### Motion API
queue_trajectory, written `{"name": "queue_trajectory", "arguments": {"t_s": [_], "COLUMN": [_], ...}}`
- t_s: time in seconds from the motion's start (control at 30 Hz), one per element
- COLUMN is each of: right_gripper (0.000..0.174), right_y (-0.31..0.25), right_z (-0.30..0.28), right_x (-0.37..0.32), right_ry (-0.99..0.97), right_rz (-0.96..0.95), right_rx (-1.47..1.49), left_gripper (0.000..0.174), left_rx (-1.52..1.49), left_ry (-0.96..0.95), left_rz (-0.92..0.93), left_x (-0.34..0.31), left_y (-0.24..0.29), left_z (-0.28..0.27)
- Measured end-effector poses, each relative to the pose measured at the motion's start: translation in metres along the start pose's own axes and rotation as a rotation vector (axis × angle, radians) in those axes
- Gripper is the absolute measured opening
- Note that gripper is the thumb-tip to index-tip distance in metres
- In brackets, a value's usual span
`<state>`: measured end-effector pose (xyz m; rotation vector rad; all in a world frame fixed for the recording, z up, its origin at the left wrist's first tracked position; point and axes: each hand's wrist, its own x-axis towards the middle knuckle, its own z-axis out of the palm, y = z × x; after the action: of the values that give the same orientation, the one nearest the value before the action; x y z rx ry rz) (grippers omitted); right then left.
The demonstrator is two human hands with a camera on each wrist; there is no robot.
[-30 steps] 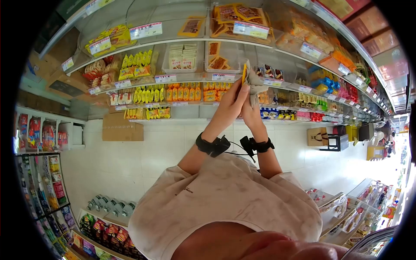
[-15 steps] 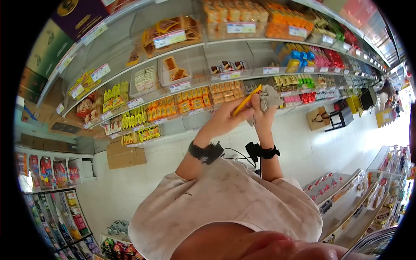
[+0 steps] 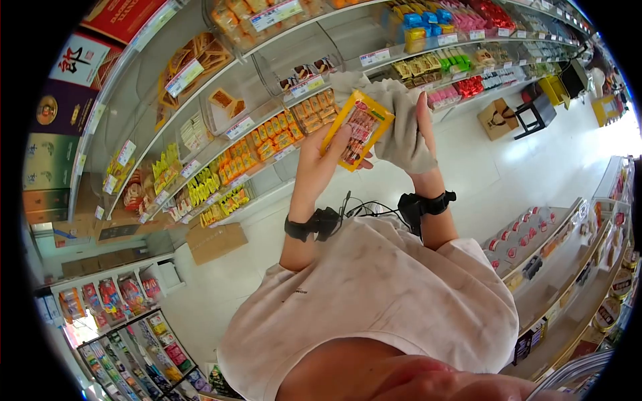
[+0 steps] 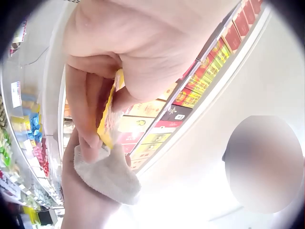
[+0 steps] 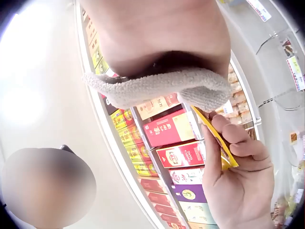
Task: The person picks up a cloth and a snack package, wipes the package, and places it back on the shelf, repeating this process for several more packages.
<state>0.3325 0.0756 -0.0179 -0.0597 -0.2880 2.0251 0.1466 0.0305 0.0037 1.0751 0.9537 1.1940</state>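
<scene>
A flat yellow-edged snack packet [image 3: 360, 130] is held up in my left hand [image 3: 317, 164], the thumb across its printed front. Its clear window shows reddish-brown pieces. My right hand [image 3: 425, 137] holds a grey cloth [image 3: 401, 130], which spreads over its palm and hides most of the fingers; the thumb stands upright beside it. The packet overlaps the cloth in the head view. In the left wrist view, the packet [image 4: 107, 117] is pinched just above the cloth [image 4: 107, 174]. In the right wrist view, the cloth [image 5: 162, 86] hangs below the right hand, near the packet [image 5: 217, 138].
Tilted shelves with clear bins run along the far side, holding orange snack packs [image 3: 274, 134], dark-and-white packs [image 3: 304, 72] and brown packets [image 3: 227, 102]. A cardboard box [image 3: 215, 242] sits on the floor below. A black stool [image 3: 535, 113] and lower shelving [image 3: 562, 260] stand at the right.
The view has swung along the shelves, which now lie further left. The packet has turned from edge-on to face me. The cloth has gone from bunched to spread over my right hand.
</scene>
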Motion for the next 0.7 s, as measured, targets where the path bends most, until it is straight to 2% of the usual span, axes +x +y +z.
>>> {"name": "queue_trajectory", "arguments": {"t_s": [0.1,0.2,0.3,0.4,0.47,0.53,0.6,0.7], "right_gripper": [0.06,0.062,0.065,0.065,0.063,0.057,0.049,0.033], "right_y": [-0.005,-0.005,-0.005,-0.001,0.003,0.014,0.029,0.049], "right_z": [0.013,0.012,-0.016,-0.017,-0.01,-0.001,0.01,0.035], "right_x": [-0.004,-0.006,-0.002,-0.003,0.0,0.003,0.005,0.006], "right_ry": [0.107,0.17,-0.155,-0.21,-0.372,-0.288,0.031,0.145], "right_rz": [-0.096,-0.119,-0.057,-0.042,0.017,-0.022,-0.159,-0.23], "right_rx": [-0.284,-0.26,-0.092,-0.093,0.115,0.065,-0.246,-0.696], "left_gripper": [0.032,0.031,0.031,0.032,0.033,0.032,0.031,0.029], "left_rx": [0.019,0.068,0.063,0.067,0.072,0.066,0.129,0.163], "left_ry": [0.025,0.032,0.064,0.075,0.079,0.096,0.103,0.128], "left_rz": [0.005,0.01,0.019,0.022,0.022,0.018,-0.011,-0.035], "left_x": [-0.004,-0.007,-0.009,-0.012,-0.014,-0.016,-0.019,-0.023], "left_y": [0.002,0.004,0.002,0.006,0.009,0.012,0.019,0.022], "left_z": [0.012,0.02,0.024,0.024,0.023,0.017,0.007,-0.014]}}
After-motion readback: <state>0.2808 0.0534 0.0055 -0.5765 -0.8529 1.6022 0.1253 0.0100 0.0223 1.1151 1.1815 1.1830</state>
